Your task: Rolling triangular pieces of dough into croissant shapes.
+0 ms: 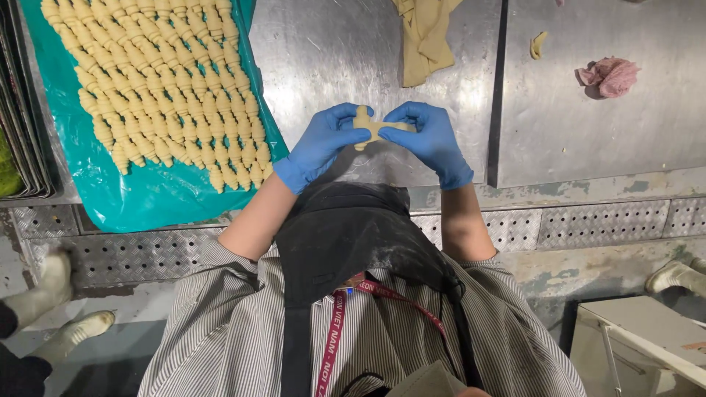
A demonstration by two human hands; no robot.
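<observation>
Dough piece [373,128] lying crosswise between left hand [321,143] and right hand [434,140], above desk [331,51]; fingers [346,121] pinching both ends, equally near.

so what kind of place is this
Likely a commercial bakery or food production kitchen: rows of shaped dough pieces on a teal sheet, a steel worktable, and blue-gloved hands shaping a dough piece.
</observation>
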